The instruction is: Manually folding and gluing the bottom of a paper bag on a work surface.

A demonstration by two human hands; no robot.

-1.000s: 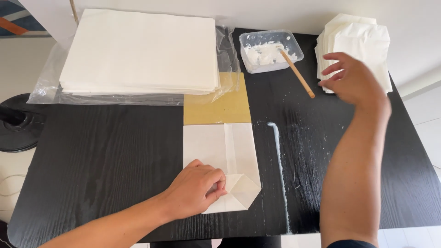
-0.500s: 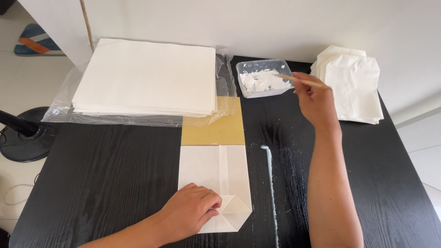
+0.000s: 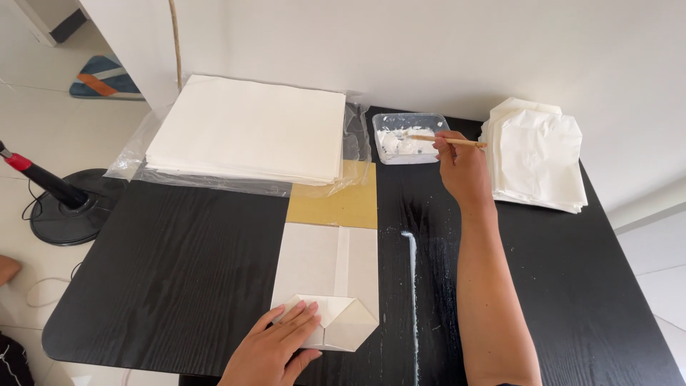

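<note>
two hands: right hand [image 3: 463, 170] holds stick [image 3: 446, 140] in paste tub [image 3: 409, 137]; left hand [image 3: 275, 348] presses folded paper [image 3: 327, 286].

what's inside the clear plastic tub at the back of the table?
The clear rectangular plastic tub holds white paste; the right hand dips a thin wooden stick into it. The stick's tip is buried.

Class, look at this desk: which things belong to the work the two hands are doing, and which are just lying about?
In use:
- left hand pressing the folded paper bag
- right hand holding the wooden stick
- tub of white paste
- yellow card under the bag

Lying about:
- stack of paper sheets
- pile of finished bags
- fan base
- rug
</note>
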